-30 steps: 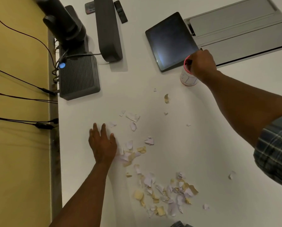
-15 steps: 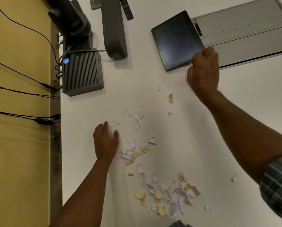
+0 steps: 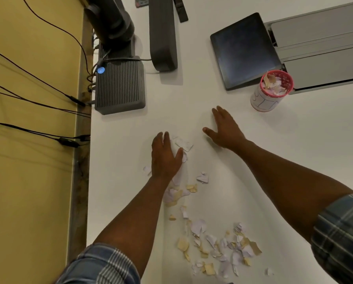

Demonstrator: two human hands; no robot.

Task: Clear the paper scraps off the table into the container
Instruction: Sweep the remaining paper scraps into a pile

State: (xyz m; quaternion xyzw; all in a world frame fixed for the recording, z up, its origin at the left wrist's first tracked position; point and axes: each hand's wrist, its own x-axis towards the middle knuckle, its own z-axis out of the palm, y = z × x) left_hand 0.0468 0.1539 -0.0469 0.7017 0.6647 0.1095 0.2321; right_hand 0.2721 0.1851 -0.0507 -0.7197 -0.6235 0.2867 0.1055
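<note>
my left hand (image 3: 165, 155) lies flat on the white table (image 3: 253, 160), fingers stretched out and gripping nothing, its thumb side touching a few white paper scraps (image 3: 222, 244) near a larger white piece (image 3: 183, 144). more bits trail from under my wrist toward me, and the thickest scatter of white and yellowish pieces lies close to my body, between my forearms. my right hand (image 3: 224, 130) is spread open too, palm down on bare table, holding nothing, a little apart from the left. the container (image 3: 274, 91), a small cup with a pink rim, stands upright beyond my right hand, just beside a dark tablet (image 3: 243, 50), and already has scraps piled in it. a grey ribbed box (image 3: 120, 87) sits at the table's left edge with cables running off it.
</note>
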